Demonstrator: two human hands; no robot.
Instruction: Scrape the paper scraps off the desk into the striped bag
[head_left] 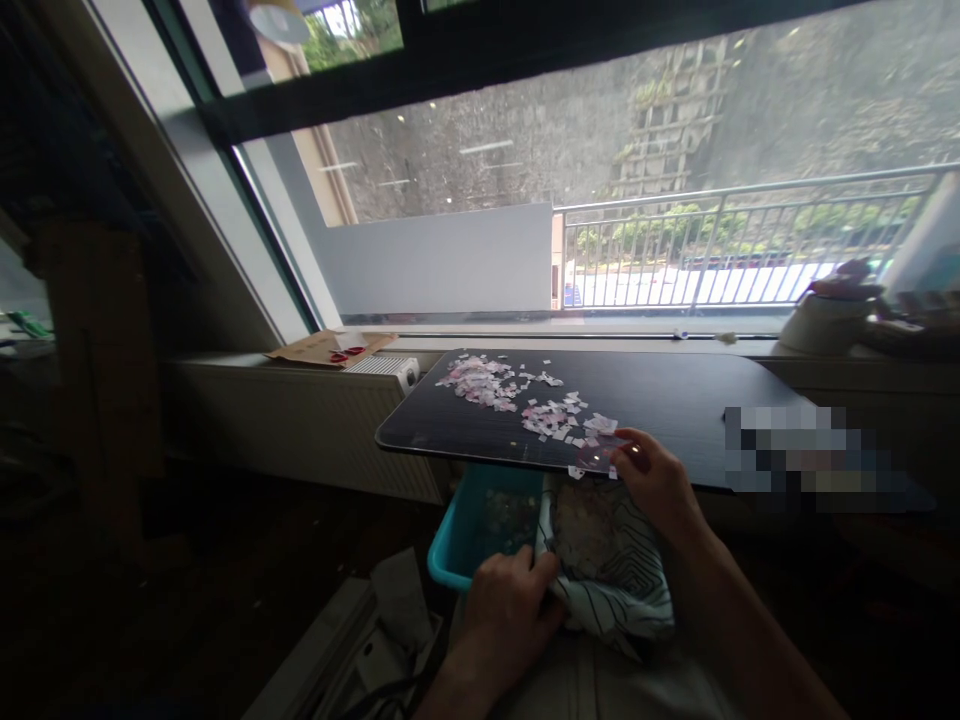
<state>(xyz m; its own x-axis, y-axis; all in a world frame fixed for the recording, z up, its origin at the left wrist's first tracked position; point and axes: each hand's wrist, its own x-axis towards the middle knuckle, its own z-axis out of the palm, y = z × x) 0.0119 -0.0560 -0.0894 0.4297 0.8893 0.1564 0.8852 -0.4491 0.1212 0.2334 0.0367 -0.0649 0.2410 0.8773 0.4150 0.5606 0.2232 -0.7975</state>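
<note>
My left hand (511,605) is closed on the near edge of a patterned cloth bag (641,570), right beside a turquoise plastic tub (444,550). Small pale pieces lie inside both the bag and the tub. At the front edge of a black tabletop (667,400), my right hand (654,472) has its thumb and fingers curled together. A clear, reddish, shiny flat thing (598,457) shows at its fingertips; its kind is unclear. Just left of that hand lies a heap of small paper scraps (555,415), and a larger heap of scraps (476,380) sits farther left.
Red-handled scissors (347,353) rest on brown cardboard (315,348) on the sill, above a white radiator (330,430). A blurred-out object (802,450) is at the table's right end. Pale boxes (360,630) stand low at the left. A window spans the back.
</note>
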